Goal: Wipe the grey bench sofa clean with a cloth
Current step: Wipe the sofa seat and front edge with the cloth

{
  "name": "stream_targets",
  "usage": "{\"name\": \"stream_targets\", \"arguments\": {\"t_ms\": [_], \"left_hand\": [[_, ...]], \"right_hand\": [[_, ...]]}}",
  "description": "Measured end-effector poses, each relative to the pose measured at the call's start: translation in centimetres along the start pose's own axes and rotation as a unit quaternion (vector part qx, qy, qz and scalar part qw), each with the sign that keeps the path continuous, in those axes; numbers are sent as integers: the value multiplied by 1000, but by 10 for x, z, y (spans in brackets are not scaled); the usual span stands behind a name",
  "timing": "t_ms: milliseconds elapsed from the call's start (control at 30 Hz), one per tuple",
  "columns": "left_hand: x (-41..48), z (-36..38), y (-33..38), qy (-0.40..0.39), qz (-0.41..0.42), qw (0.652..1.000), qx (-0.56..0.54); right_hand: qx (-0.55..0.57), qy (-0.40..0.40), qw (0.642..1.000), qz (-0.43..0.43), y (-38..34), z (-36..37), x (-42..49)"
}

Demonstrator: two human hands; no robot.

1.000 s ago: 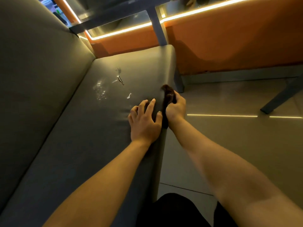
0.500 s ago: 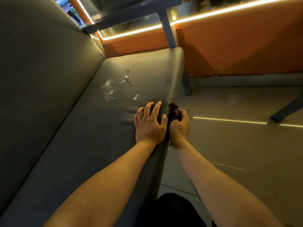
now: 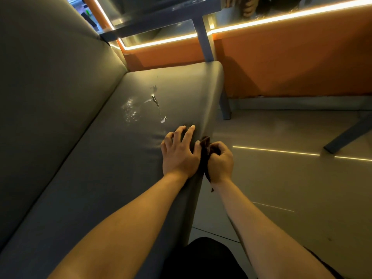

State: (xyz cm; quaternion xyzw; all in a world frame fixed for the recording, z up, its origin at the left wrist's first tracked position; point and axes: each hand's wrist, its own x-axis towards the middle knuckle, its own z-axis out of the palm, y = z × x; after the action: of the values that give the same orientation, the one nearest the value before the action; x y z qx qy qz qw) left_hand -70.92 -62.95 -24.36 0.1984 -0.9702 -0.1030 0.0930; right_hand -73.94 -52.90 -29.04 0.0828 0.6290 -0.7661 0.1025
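Note:
The grey bench sofa runs from the lower left to the upper middle, with its backrest on the left. Wet glistening spots and small bits of debris lie on the seat further along. My left hand rests flat on the seat's front edge, fingers spread. Right beside it, my right hand grips a bunched dark brown cloth against the seat's front face. Part of the cloth is hidden between the two hands.
A grey metal post and the bench leg stand at the sofa's far end. An orange wall panel with a lit strip runs behind. A slanted table leg rests on the tiled floor at right.
My right hand has slid the cloth back along the seat's front edge toward me and now sits level with my left hand. The left hand stayed planted on the seat.

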Motion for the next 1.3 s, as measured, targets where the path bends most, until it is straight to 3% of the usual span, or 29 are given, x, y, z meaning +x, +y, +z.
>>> {"name": "stream_targets", "arguments": {"t_ms": [200, 400, 667, 733, 833, 933, 1067, 1100, 1200, 1267, 1300], "left_hand": [[-1, 0, -3, 5, 3, 1000, -17], [0, 3, -2, 16, 2, 1000, -9], [0, 0, -4, 5, 15, 1000, -27], [-1, -1, -6, 0, 19, 998, -56], [0, -4, -10, 10, 14, 990, -143], [-1, -11, -12, 46, -25, 947, -315], [0, -31, -18, 58, -116, 882, -452], [0, -38, -22, 53, -144, 848, -508], [-1, -64, -36, 25, -221, 698, -681], [2, -73, -51, 15, -234, 691, -684], [3, -77, -60, 14, -227, 715, -661]], "right_hand": [[133, 70, 986, 76, -21, 17, 66], [215, 11, 966, 142, -27, 27, 53], [102, 0, 989, 108, -9, 17, 13], [56, -2, 997, 56, -18, 14, 9], [-95, -19, 991, -92, -40, 18, 8], [-238, -58, 944, -222, -57, 44, 3], [-196, -143, 961, -135, -72, 87, -17], [-174, -159, 966, -112, -73, 98, -26], [-139, -191, 969, -69, -73, 121, -45], [-130, -218, 965, -66, -74, 127, -55], [-113, -228, 965, -57, -74, 130, -58]]}}
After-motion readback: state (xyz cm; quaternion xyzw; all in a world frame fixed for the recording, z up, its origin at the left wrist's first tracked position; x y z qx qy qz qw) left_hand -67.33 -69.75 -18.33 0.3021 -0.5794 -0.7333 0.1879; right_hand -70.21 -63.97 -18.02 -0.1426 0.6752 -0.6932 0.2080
